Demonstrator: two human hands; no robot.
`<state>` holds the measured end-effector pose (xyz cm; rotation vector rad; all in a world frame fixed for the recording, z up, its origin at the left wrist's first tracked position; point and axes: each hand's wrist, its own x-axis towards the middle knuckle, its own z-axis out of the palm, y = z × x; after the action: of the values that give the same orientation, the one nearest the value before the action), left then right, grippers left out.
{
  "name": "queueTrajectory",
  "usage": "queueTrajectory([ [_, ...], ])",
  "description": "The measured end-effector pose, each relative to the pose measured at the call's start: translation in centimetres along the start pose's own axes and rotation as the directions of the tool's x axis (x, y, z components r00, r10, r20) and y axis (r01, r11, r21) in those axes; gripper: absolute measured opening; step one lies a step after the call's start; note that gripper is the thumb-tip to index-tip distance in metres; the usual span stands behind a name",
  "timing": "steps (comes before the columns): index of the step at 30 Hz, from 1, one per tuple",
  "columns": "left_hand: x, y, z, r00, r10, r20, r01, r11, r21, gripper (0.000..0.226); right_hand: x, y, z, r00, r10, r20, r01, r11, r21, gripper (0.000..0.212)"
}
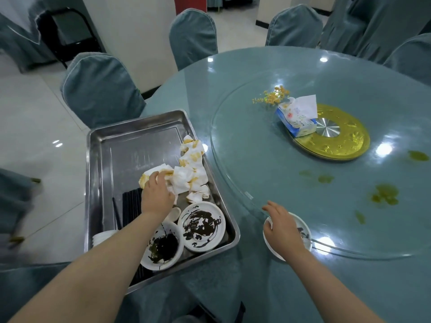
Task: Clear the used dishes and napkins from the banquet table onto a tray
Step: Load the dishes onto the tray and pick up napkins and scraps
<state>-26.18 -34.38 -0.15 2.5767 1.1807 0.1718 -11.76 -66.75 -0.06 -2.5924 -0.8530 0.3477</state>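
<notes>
Head view: hands rest on napkins (186,176) and plate (300,231).

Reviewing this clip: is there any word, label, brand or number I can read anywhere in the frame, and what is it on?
None legible.
Tissue pack: printed pattern, any lettering too small and blurred to read.
Lazy Susan: small sticker at its near rim, unreadable.
Tray, plates, napkins: no text visible.

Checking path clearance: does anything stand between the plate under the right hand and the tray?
Nothing visible: bare blue tablecloth separates the white sauce-stained plate under the right hand from the steel tray's rim.
</notes>
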Motion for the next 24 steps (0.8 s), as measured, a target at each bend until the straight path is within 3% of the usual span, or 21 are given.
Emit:
queueTrajectory([
  [4,0.5,-1.9,-0.4,0.983,-0.183,0.027,0.184,0.981,-0.065,0.056,0.4,0.8,0.2,0.990,0.039,0.136,-0.022,0.992,-0.125,0.054],
  [8,1.5,-3.0,-1.0,0.981,-0.189,0.039,0.191,0.978,-0.082,0.052,0.2,1.6,-0.2,0.984,0.039,0.177,0.005,0.971,-0.239,0.058],
  [13,2.4,-2.7,-1.4,0.973,-0.229,0.022,0.229,0.951,-0.210,0.040,-0.6,1.9,-0.3,0.991,0.088,0.104,-0.056,0.959,-0.276,0.056],
  [16,2.9,-2.6,-1.6,0.972,-0.221,0.076,0.231,0.955,-0.186,0.040,-1.2,2.2,-0.7,0.992,0.121,0.045,-0.103,0.952,-0.287,0.049],
  [20,2.7,-2.8,-1.5,0.990,-0.140,0.027,0.142,0.982,-0.124,0.042,-1.3,2.2,-1.5,0.981,0.178,-0.084,-0.192,0.956,-0.221,0.033],
  [24,1.9,-2.7,-1.3,0.998,-0.058,-0.040,0.051,0.987,-0.152,0.034,-1.8,1.9,-1.0,0.982,0.142,-0.127,-0.159,0.978,-0.136,0.029],
])
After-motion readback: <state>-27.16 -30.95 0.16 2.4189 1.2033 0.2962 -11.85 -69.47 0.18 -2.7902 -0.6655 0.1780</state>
